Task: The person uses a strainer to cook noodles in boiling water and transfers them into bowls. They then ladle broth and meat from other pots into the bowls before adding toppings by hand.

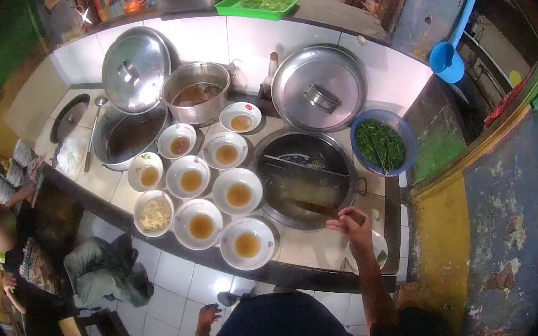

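Note:
My right hand [349, 220] is closed at the front rim of a large round pot [355, 181], gripping a brown stick-like handle [317, 208] that slants in over the pot. Its far end is hard to make out. Dividers split the pot, and cloudy liquid [298, 194] fills the near section. A bowl with greens [379, 251] is partly behind my right wrist. My left hand [209, 315] hangs low before the counter, empty, fingers apart. Left of the pot stand several white bowls with brown liquid, among them a front bowl [247, 244]. One bowl holds pale noodles [154, 214].
A blue basket of greens [382, 144] stands right of the pot. Behind the bowls are a broth pot [198, 95], a dark-liquid pot [129, 137] and large metal lids [318, 89]. A ladle [94, 135] lies at left. A person [27, 255] is at far left.

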Demonstrator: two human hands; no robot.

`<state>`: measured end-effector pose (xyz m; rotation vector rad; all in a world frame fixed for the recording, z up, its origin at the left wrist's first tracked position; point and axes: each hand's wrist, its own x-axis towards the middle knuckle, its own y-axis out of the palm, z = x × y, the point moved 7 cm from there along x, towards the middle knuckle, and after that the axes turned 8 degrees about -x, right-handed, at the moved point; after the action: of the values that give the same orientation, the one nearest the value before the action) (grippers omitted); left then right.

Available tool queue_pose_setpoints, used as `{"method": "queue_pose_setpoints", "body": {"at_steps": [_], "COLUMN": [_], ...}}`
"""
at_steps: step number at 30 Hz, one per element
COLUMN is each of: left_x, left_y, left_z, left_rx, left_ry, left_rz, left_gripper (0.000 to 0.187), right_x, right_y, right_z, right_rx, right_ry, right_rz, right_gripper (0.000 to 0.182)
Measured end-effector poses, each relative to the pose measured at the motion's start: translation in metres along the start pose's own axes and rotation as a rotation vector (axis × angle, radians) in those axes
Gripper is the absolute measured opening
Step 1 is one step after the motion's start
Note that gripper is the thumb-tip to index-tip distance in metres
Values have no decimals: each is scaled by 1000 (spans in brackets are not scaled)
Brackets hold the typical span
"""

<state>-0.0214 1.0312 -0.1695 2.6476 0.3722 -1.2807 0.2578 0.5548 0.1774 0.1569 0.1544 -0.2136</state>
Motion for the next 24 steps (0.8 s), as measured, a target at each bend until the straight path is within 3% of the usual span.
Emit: {"method": "queue_pose_setpoints", "body": {"at_steps": [6,13,16,19,22,24], "left_x": [6,-2,18,38,-3,15], "left_y": [0,-3,-9,-10,7,4], "left_z": [1,2,18,28,-14,-2], "left_rx": [16,21,63,106,26,19], "left_ry": [13,16,-7,202,11,87], "left_rz": [-42,-55,-20,152,-95,-36], "left_gripper": [39,34,40,42,30,31], "right_x": [0,-24,-36,-52,-68,-84], "right_y": [-33,-33,-33,-40,-31,-16], "right_z": [15,88,118,149,190,217], "right_rx": [18,-270,-263,-299,-360,-455], "right_ry": [-9,-78,-149,-229,-389,-398], "right_rz": [-89,-65,-62,-82,-105,-57], "right_gripper": [8,13,13,11,12,13]}}
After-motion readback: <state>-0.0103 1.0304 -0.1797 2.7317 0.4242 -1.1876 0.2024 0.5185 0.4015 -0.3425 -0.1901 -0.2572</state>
